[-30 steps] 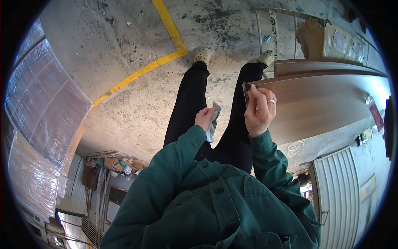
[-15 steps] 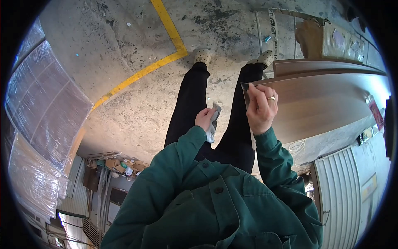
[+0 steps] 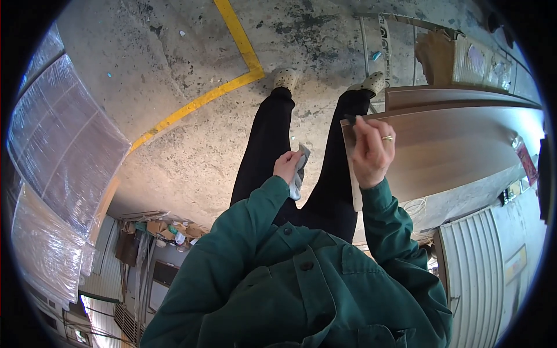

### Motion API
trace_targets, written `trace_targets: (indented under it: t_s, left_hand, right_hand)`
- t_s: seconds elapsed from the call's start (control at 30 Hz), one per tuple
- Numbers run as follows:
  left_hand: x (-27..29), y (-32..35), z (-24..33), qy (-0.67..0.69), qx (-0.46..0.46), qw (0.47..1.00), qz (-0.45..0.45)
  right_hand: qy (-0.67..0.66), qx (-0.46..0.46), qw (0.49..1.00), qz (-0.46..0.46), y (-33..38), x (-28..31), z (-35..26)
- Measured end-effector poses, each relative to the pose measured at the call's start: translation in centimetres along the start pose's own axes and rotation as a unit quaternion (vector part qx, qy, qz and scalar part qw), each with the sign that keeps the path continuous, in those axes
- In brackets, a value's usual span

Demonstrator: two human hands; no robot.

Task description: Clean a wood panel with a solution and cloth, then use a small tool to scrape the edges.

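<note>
My left hand (image 3: 285, 166) is closed around a crumpled grey cloth (image 3: 300, 168), which hangs in front of my thighs. At the near-left corner of a brown wood-look panel (image 3: 441, 148), my right hand (image 3: 374, 149) pinches a small dark piece (image 3: 350, 119). Its kind is too small and blurred to make out. The hand is over the panel's face, close to its left edge; whether the fingers touch the surface I cannot tell. A ring sits on one finger of that hand.
Another brown panel (image 3: 458, 97) lies behind the first. Torn cardboard (image 3: 435, 56) and a wrapped carton stand at the far right. On the left are stacks in clear plastic film (image 3: 64, 139). A yellow line (image 3: 203, 104) crosses the stained concrete floor. A red-labelled tube (image 3: 524, 156) is at the right.
My right hand has shifted slightly right and down with the dark piece, leaving more of the panel's left edge uncovered. My left hand with the cloth has barely moved.
</note>
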State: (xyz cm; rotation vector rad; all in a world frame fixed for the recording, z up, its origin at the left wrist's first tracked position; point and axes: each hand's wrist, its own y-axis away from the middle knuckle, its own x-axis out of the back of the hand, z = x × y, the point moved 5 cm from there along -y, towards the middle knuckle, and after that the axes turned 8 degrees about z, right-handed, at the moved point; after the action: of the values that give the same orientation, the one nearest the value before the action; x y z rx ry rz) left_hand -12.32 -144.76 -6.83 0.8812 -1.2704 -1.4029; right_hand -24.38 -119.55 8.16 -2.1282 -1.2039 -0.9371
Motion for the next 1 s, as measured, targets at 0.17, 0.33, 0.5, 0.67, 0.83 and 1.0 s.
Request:
trace_targets:
  t_s: [0.17,0.33,0.5,0.67,0.83,1.0]
  left_hand:
    - [0.1,-0.1,-0.1,0.005,-0.001,1.0,0.002]
    - [0.2,-0.1,-0.1,0.006,-0.014,1.0,0.017]
    - [-0.1,0.4,0.7,-0.006,-0.02,1.0,0.021]
    - [-1.3,3.1,7.1,-0.101,-0.227,0.966,0.068]
    - [-5.9,6.7,16.8,-0.079,-0.405,0.911,0.019]
    - [-9.1,7.2,18.6,-0.05,-0.402,0.914,0.028]
  right_hand:
    - [-0.003,0.0,1.0,0.014,-0.1,-0.1,0.0]
    - [-0.01,0.026,0.999,-0.025,0.4,-0.4,-0.3]
    - [-0.031,0.006,0.999,-0.033,-0.1,0.1,-0.2]
    - [-0.171,-0.162,0.966,-0.107,-0.6,1.6,0.9]
    - [-0.42,-0.422,0.803,-0.013,1.3,3.1,4.1]
    - [-0.413,-0.403,0.817,0.01,1.2,3.6,4.9]
